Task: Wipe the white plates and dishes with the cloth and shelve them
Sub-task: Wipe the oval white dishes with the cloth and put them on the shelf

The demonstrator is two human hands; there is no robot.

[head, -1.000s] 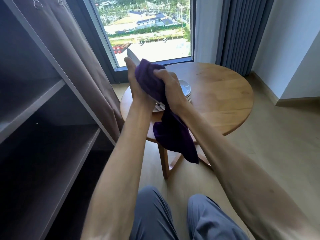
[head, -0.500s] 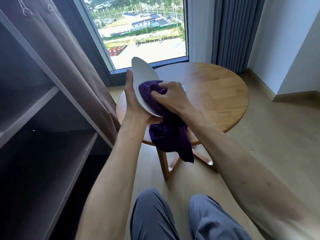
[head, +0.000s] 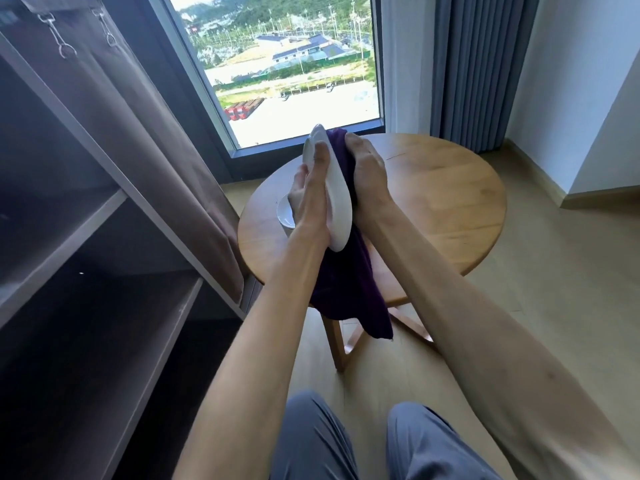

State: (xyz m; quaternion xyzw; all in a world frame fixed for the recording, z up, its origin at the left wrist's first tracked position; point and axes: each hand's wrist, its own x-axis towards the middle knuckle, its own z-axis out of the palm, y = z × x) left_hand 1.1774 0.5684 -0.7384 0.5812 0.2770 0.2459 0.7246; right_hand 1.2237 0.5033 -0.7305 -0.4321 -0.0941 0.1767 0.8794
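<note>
Knees (head: 363, 441) in grey trousers are seen at the bottom centre of the frame, with both bare forearms reaching up from them toward the middle. Mid-frame, a white plate (head: 334, 199) is held on edge, nearly vertical, above the near left part of a round wooden table (head: 446, 209). The left hand (head: 308, 199) is laid against the plate's back, fingers fairly straight and spread along it, one fingertip over the upper rim. The right hand (head: 367, 178) is pressed to the opposite face with a purple cloth (head: 349, 289) bunched beneath it; its fingers are hidden by the cloth and plate, so how far they curl cannot be told. The cloth's loose tail hangs below the plate, past the table edge. Just behind the left wrist, a white bowl (head: 285, 211) stands on the table. Empty dark shelves (head: 104, 306) occupy the left of the frame, with a window at upper centre. Risk judged: the plate is clamped mainly by opposing palm pressure rather than a wrapped grip, so an uneven wiping push could slide it downward onto the bowl or table rim. The dangling cloth tail could also snag the table edge when the plate is swung left toward the shelves.
</note>
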